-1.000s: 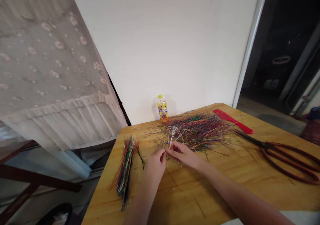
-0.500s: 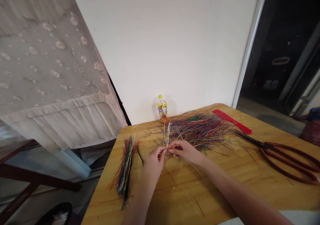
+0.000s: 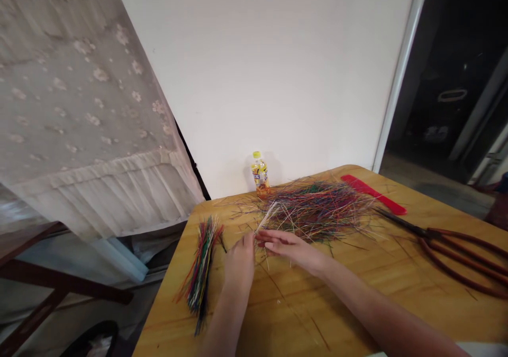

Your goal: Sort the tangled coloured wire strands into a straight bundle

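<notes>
A small bunch of thin white wires (image 3: 268,215) sticks up from between my hands, leaning to the right. My left hand (image 3: 240,256) is closed around its lower end, fingers turned away from view. Against the same end, my right hand (image 3: 282,244) has its fingertips at the bunch, touching my left fingers; its exact grip is partly hidden. Just behind my right hand spreads a loose, tangled heap of multicoloured wires (image 3: 317,206). To the left of my left hand lies a neater bundle of coloured wires (image 3: 203,272), beside a small dark bunch (image 3: 222,239).
Large scissors (image 3: 426,234) with reddish-brown handles lie at the right. A red flat strip (image 3: 373,194) rests behind them. A yellow-capped bottle (image 3: 260,176) stands at the back against the white wall (image 3: 270,71). Stray wire pieces are scattered over the wooden table (image 3: 286,314).
The white bunch has tipped from upright to leaning right. My left hand has turned and moved slightly left; my right fingers have straightened from a pinch and moved left against it.
</notes>
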Action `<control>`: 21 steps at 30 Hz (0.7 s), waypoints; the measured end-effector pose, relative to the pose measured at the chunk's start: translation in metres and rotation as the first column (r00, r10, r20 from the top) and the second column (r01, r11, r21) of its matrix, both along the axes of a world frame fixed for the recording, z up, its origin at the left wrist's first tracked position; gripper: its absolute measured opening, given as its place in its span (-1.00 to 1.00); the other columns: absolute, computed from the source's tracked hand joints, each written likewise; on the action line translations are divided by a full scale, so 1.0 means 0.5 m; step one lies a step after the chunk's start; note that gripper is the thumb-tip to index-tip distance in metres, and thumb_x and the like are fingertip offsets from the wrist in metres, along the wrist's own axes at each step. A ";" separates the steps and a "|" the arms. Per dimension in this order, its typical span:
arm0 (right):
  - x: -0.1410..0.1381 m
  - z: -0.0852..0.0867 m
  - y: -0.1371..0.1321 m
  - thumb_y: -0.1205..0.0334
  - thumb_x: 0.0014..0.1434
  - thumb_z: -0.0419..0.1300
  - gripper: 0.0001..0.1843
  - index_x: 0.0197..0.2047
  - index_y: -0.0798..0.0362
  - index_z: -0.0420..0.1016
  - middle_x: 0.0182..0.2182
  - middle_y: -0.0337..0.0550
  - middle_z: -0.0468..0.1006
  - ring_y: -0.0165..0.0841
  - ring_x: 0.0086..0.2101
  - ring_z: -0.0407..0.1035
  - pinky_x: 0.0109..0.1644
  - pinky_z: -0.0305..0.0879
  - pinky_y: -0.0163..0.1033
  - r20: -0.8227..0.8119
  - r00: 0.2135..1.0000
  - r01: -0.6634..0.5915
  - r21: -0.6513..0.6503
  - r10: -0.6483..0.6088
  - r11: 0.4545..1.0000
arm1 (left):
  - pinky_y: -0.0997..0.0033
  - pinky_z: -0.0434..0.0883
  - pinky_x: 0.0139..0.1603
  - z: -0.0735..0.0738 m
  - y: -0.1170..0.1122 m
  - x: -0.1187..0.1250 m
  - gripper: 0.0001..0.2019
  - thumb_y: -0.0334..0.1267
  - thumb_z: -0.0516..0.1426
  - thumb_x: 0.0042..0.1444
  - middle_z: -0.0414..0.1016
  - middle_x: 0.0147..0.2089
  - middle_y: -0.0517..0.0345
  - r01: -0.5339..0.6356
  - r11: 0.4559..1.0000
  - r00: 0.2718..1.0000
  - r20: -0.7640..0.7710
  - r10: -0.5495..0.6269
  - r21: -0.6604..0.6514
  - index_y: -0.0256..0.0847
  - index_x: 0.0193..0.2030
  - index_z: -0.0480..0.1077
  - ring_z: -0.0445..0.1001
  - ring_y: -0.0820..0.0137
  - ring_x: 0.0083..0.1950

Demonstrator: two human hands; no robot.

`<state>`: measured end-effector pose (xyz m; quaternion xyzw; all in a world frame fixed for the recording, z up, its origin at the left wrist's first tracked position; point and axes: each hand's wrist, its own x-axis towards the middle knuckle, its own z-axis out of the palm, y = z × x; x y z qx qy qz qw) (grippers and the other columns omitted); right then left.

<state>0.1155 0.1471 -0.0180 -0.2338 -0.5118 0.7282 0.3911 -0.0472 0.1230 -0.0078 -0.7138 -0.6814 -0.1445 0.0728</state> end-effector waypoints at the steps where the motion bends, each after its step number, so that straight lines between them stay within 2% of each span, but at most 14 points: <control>1: -0.003 0.000 -0.004 0.07 -0.11 0.39 -0.46 -0.02 -0.01 0.48 0.06 -0.05 0.43 -0.23 0.07 0.28 0.13 0.18 -0.10 -0.038 0.999 -0.003 -0.041 0.002 0.999 | 0.40 0.36 -0.34 0.004 -0.001 0.002 -0.72 -0.40 -0.09 0.24 0.56 -0.25 -0.05 0.006 1.000 1.000 -0.002 -0.006 -0.003 -0.20 -0.08 0.41 0.54 0.24 -0.26; 4: -0.009 -0.003 -0.009 0.11 -0.16 0.42 -0.41 -0.02 0.01 0.47 0.09 -0.01 0.39 -0.20 0.11 0.24 0.16 0.15 -0.08 -0.103 0.995 -0.004 -0.159 -0.012 0.987 | 0.41 0.37 -0.27 0.011 -0.003 0.004 -0.74 -0.40 -0.07 0.23 0.52 -0.14 0.02 0.053 0.998 0.998 0.014 -0.053 0.024 -0.16 -0.11 0.41 0.52 0.28 -0.18; 6: -0.010 -0.003 -0.009 0.13 -0.19 0.44 -0.40 -0.03 0.01 0.46 0.10 0.00 0.38 -0.19 0.12 0.23 0.16 0.15 -0.08 -0.116 0.993 0.015 -0.196 -0.038 0.980 | 0.43 0.36 -0.28 0.012 -0.002 0.002 -0.76 -0.38 -0.06 0.23 0.51 -0.15 0.04 0.055 0.998 0.998 0.015 -0.055 0.035 -0.17 -0.13 0.41 0.51 0.30 -0.18; 14: -0.008 0.008 -0.007 0.17 -0.21 0.45 -0.43 -0.07 0.03 0.46 0.12 -0.02 0.36 -0.21 0.13 0.22 0.19 0.12 -0.08 -0.170 0.984 -0.004 -0.268 -0.044 0.963 | 0.44 0.33 -0.34 0.011 -0.002 0.001 -0.77 -0.34 -0.08 0.25 0.49 -0.20 0.05 0.027 1.000 0.999 -0.035 -0.027 0.000 -0.19 -0.20 0.41 0.51 0.31 -0.24; 21: -0.013 0.012 -0.011 0.27 -0.22 0.44 -0.48 -0.12 0.05 0.48 0.10 -0.06 0.38 -0.27 0.15 0.19 0.24 0.05 -0.20 -0.223 0.972 -0.007 -0.317 -0.067 0.948 | 0.43 0.29 -0.41 0.015 -0.001 0.018 -0.77 -0.33 -0.10 0.26 0.47 -0.16 0.05 -0.049 0.996 0.994 -0.102 0.041 -0.080 -0.20 -0.20 0.38 0.51 0.31 -0.27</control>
